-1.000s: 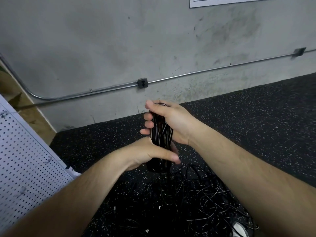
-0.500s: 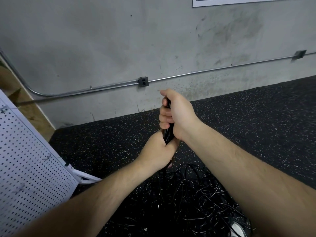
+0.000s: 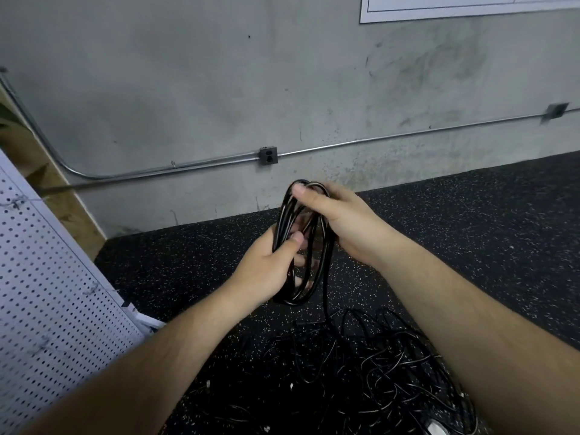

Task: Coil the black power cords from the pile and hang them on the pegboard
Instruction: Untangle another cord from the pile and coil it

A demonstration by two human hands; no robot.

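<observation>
Mid-frame, the coiled black power cord hung between both hands. The left hand gripped its side and the right hand pinched its top, above the floor pile in the lower frame.

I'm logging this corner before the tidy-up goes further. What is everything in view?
Wall: grey concrete.
Floor: black, speckled.
Cord pile: one tangle, black, on the floor at the bottom of view.
Coiled cord: one, black, held up above the pile, a strand trailing into it.
Pegboard: one, white, left edge.
Conduit: one, grey metal, along the wall.
Conduit boxes: two, grey, on the conduit.
Sheet: one, white, wall's upper right.
Left hand: grips the coil's lower left.
Right hand: grips the coil's top.
</observation>
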